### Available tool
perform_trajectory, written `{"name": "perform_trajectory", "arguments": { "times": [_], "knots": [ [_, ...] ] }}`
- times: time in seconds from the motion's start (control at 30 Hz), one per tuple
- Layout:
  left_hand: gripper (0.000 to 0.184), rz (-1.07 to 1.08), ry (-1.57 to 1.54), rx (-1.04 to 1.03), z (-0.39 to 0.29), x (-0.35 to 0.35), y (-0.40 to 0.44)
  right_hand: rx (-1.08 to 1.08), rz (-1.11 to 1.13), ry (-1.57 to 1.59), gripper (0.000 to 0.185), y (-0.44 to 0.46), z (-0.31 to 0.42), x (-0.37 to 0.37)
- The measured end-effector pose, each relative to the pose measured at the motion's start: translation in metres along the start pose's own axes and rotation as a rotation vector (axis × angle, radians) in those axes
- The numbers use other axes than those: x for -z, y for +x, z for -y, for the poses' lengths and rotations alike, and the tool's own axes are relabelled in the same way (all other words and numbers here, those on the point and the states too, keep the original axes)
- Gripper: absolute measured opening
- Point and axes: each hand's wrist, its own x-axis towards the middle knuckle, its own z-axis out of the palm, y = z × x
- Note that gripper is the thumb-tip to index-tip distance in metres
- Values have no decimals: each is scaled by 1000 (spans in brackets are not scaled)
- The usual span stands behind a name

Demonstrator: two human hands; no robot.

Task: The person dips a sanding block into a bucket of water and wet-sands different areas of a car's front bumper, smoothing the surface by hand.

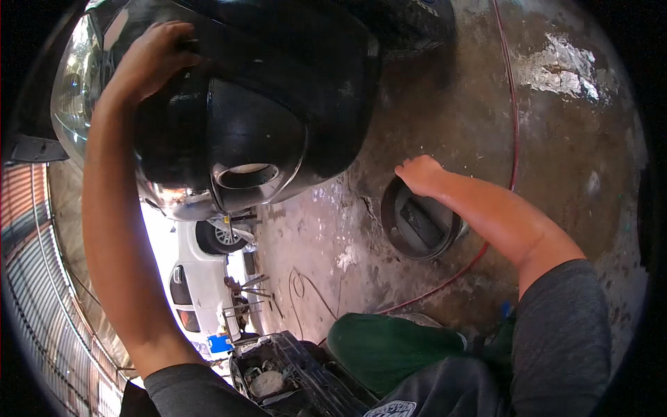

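While right hand [420, 174] is at bucket rim [385, 224], open floor [445, 125] lies beside.

Stained brown-grey concrete floor [445, 90], rough and mottled, with a flaking white patch [566, 66] and paler, speckled stretches toward the open side. Corrugated metal sheeting [52, 267] along the view's left edge, reddish in part. Glaring white daylight [157, 240] beside a white car [207, 278] in the background.
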Motion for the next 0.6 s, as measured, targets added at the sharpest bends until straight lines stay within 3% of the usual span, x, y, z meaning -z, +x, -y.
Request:
{"name": "perform_trajectory", "arguments": {
  "times": [0.07,0.17,0.2,0.27,0.37,0.47,0.5,0.6],
  "knots": [
    [26,8,-34,-16,14,-3,-2,-9,-12,-5,26,3,-2,-1],
    [33,63,11,-209,-21,-22,0,-43,12,5,26,1,2,5],
    [37,-49,54,-279,-32,-35,-2,-41,23,1,25,0,4,6],
    [38,83,-30,-160,-18,-24,2,-47,38,-15,25,-1,2,10],
    [39,126,-11,196,-8,2,-2,-23,13,-5,25,0,1,7],
    [42,-52,54,-46,-18,-21,-6,-44,32,7,25,1,2,8],
    [41,-10,8,-80,-27,-28,-4,-44,32,-2,25,2,1,7],
    [31,-112,153,-13,-46,-27,-17,-41,23,-6,24,1,-1,2]
  ]
}}
